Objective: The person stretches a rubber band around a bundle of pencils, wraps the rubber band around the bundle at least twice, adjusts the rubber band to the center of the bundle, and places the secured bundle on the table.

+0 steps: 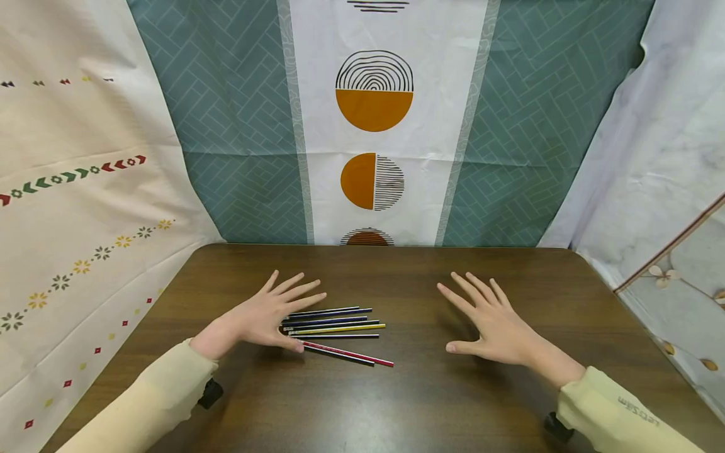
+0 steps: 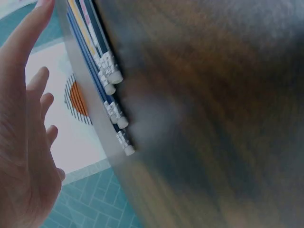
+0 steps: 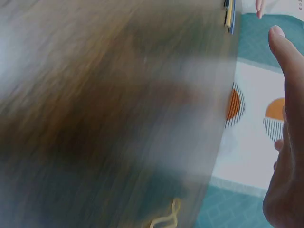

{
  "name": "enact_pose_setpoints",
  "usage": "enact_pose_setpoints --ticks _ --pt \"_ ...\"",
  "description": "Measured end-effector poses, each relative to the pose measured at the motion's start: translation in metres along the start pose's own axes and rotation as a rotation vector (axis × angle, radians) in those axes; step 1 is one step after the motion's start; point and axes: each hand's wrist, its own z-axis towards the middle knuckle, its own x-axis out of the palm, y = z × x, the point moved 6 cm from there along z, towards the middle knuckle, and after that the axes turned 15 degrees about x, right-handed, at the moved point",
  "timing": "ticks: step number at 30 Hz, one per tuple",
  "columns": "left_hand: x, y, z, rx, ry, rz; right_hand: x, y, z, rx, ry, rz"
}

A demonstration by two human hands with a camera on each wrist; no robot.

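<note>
both hands spread flat and empty: left hand (image 1: 265, 318) over the pencils' (image 1: 337, 327) ends, right hand (image 1: 491, 327) apart on the bare wooden table (image 1: 408, 402), patterned curtain (image 1: 374, 119) behind.

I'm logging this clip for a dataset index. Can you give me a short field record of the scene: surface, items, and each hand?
surface: dark wooden table
items: loose row of pencils, one yellow, one red, the rest dark; eraser ends toward the left hand
left hand: open, fingers spread, over the pencils' eraser ends; contact unclear
right hand: open, fingers spread, over bare table, apart from the pencils
backdrop: patterned cloth behind the table
</note>
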Motion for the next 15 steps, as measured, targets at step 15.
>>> enact_pose_setpoints --ticks 15 --pt "0.018 -0.005 0.006 0.011 0.013 -0.11 0.024 0.045 0.016 -0.074 0.04 0.098"
